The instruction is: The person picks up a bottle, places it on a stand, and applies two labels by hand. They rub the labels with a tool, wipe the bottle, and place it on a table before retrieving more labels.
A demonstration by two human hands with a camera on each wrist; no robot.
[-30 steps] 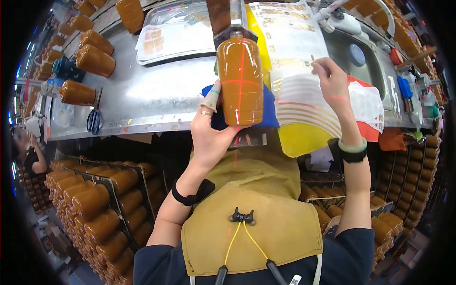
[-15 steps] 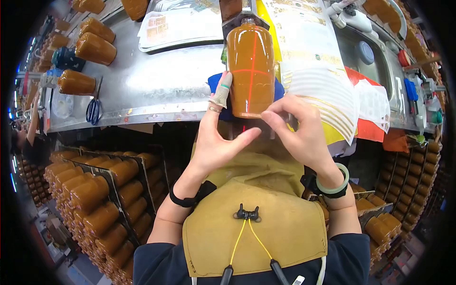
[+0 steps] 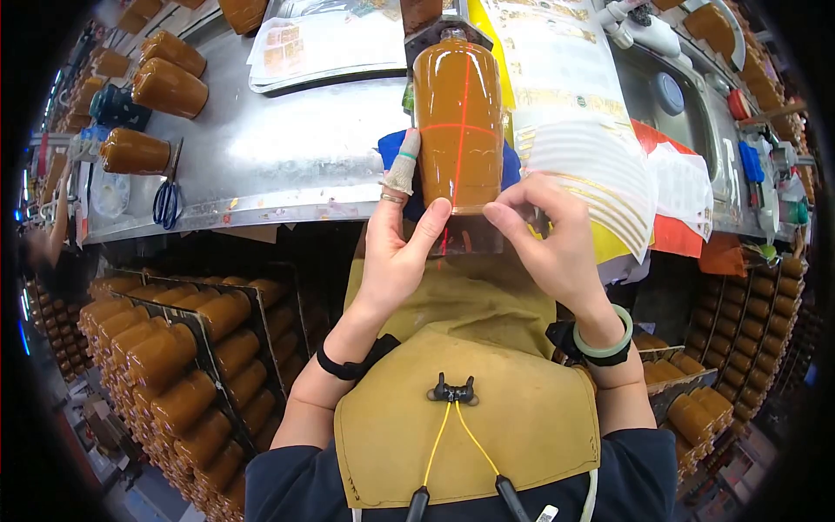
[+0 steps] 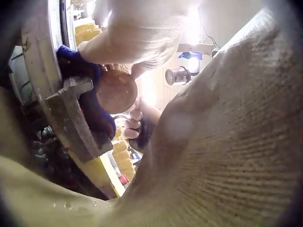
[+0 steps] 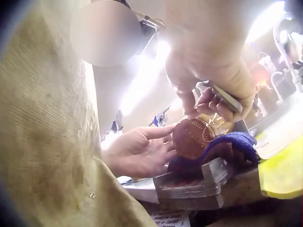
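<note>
A glossy amber-brown bottle [image 3: 457, 113] lies on a blue cloth [image 3: 390, 150], its neck toward a dark holder [image 3: 435, 35] and a red laser cross on its side. My left hand [image 3: 393, 257] holds it, fingers along the left side and thumb at the base edge; one finger wears a cloth cover [image 3: 401, 172]. Thumb and forefinger of my right hand [image 3: 552, 239] pinch at the base's right corner, where a thin gold strip [image 3: 470, 210] runs along the edge. In the right wrist view, a grey flat piece [image 5: 226, 98] shows by that hand's curled fingers.
Sheets with curved gold strips [image 3: 587, 165] lie right of the bottle, beside a sink [image 3: 696, 113]. Blue-handled scissors [image 3: 166, 202], a tray [image 3: 330, 78] and more brown bottles [image 3: 136, 151] are left on the metal table. Racks of bottles [image 3: 165, 352] flank me.
My right hand has come from the sheets down to the bottle's base corner. My left thumb swung away from the base, then back onto its edge.
</note>
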